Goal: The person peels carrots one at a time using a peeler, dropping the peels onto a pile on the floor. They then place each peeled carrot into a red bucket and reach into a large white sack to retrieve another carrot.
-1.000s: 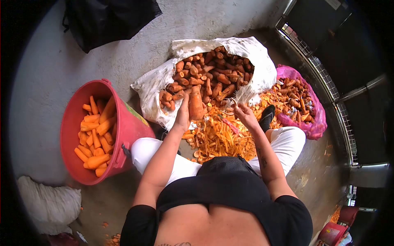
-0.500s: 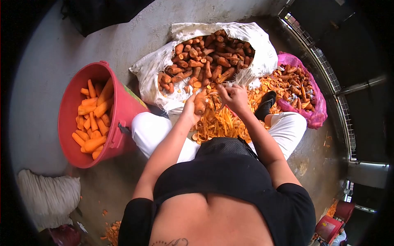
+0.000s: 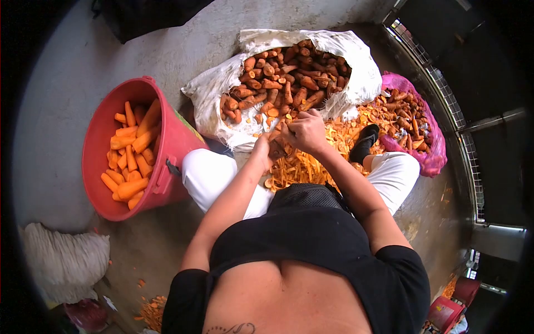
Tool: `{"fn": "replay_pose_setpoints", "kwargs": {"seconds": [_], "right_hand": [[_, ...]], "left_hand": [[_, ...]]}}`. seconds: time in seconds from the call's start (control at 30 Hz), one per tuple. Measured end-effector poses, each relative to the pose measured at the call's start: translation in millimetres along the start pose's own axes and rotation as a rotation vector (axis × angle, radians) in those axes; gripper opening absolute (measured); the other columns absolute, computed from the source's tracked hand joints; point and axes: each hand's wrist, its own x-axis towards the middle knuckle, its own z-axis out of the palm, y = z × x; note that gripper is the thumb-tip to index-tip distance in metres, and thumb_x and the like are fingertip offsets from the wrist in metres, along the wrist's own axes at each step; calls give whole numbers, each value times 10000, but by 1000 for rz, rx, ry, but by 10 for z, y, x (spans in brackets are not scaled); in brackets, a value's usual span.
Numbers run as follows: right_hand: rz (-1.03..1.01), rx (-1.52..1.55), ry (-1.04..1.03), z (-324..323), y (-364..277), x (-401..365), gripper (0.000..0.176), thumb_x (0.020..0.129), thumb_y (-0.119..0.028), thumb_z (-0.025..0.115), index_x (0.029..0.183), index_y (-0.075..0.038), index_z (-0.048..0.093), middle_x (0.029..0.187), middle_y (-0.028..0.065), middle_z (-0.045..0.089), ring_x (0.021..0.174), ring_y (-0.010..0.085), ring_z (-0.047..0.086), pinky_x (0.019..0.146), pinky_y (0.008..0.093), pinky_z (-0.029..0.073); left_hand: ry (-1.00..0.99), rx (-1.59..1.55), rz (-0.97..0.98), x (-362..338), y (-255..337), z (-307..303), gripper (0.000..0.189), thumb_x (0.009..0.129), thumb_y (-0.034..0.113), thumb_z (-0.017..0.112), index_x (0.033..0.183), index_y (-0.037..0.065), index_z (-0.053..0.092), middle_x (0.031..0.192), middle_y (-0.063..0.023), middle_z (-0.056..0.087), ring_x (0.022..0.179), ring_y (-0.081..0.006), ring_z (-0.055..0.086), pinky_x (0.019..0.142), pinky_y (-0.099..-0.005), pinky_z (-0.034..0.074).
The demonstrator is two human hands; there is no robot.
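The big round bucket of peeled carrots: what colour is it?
The big, round plastic bucket is pinkish red, showing best in the head view.

Left hand (image 3: pixel 261 152) curled, palm turned inward, just beside right hand (image 3: pixel 306 132). Right hand clenched, back uppermost, slightly farther forward than the left. Left forearm (image 3: pixel 231 197) and right forearm (image 3: pixel 351 177) converge toward the hands; left elbow (image 3: pixel 206 239) and right elbow (image 3: pixel 381 220) wider apart.
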Motion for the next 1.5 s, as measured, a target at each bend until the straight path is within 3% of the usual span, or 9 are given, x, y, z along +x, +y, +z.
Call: {"fn": "replay_pose_setpoints", "kwargs": {"seconds": [0.23, 0.73, 0.97, 1.13, 1.23, 1.3, 1.37, 1.43, 1.5], "right_hand": [[-20, 88, -11, 86, 89, -68, 336, 705, -158, 642, 414, -122, 478, 442, -1, 489, 486, 171, 477, 553, 331, 360], [178, 203, -63, 227, 274, -116, 317, 750, -269, 594, 477, -108, 605, 458, 59, 513, 498, 226, 522, 602, 356, 415], [333, -59, -201, 328, 914, -336, 408, 773, -377, 589, 505, -71, 607, 483, 81, 537, 519, 253, 550, 635, 361, 470], [776, -258, -434, 226, 1245, -382, 553, 910, -420, 412, 513, -86, 604, 466, 64, 556, 471, 223, 544, 840, 355, 426], [777, -232, -306, 134, 1163, -387, 467, 888, -387, 463, 572, -112, 669, 467, 33, 576, 438, 143, 531, 781, 371, 472], [922, 25, -516, -55, 831, -183, 394, 871, -334, 515, 591, -119, 690, 468, 19, 584, 442, 108, 531, 746, 377, 488], [669, 132, -361, -51, 509, -177, 358, 838, -301, 572, 549, -117, 677, 479, 7, 575, 465, 99, 480, 698, 301, 477], [335, 74, -75, 45, 286, -237, 304, 789, -243, 601, 518, -117, 655, 501, 13, 585, 490, 122, 483, 638, 285, 435], [203, 160, -34, 32, 130, -208, 280, 727, -188, 625, 463, -104, 588, 484, 21, 553, 493, 156, 483, 584, 307, 382]], "left_hand": [[77, -27, -22, -136, -11, 166, 341, 948, 295, 329, 1043, 77, 574, 957, -71, 637, 896, -206, 628, 780, -391, 529], [102, -54, 6, -424, 86, 478, 314, 936, 339, 419, 1025, 80, 573, 822, -83, 619, 708, -199, 617, 582, -339, 528], [-233, 19, -14, -533, -148, 358, 387, 956, 408, 380, 1119, 95, 538, 766, -83, 613, 601, -151, 563, 446, -245, 412], [-343, -42, 38, -568, -6, 359, 405, 963, 408, 399, 1134, 65, 532, 800, -84, 609, 658, -160, 576, 519, -274, 464], [-254, -123, 12, -497, -11, 300, 412, 963, 414, 413, 1128, 59, 541, 821, -85, 613, 684, -171, 592, 552, -293, 481], [-167, -129, -3, -405, 10, 274, 414, 963, 420, 417, 1122, 62, 551, 827, -86, 614, 696, -175, 599, 572, -301, 489], [-132, -118, 30, -295, -17, 214, 366, 960, 376, 416, 1122, 90, 575, 926, -72, 631, 839, -196, 611, 674, -330, 510], [-35, -188, 71, -330, -20, 354, 348, 950, 348, 425, 1140, 96, 573, 986, -69, 626, 927, -216, 603, 731, -342, 518], [24, -205, -8, -296, -23, 261, 318, 925, 320, 457, 1153, 124, 563, 1089, -46, 608, 979, -228, 593, 813, -387, 511]]}}
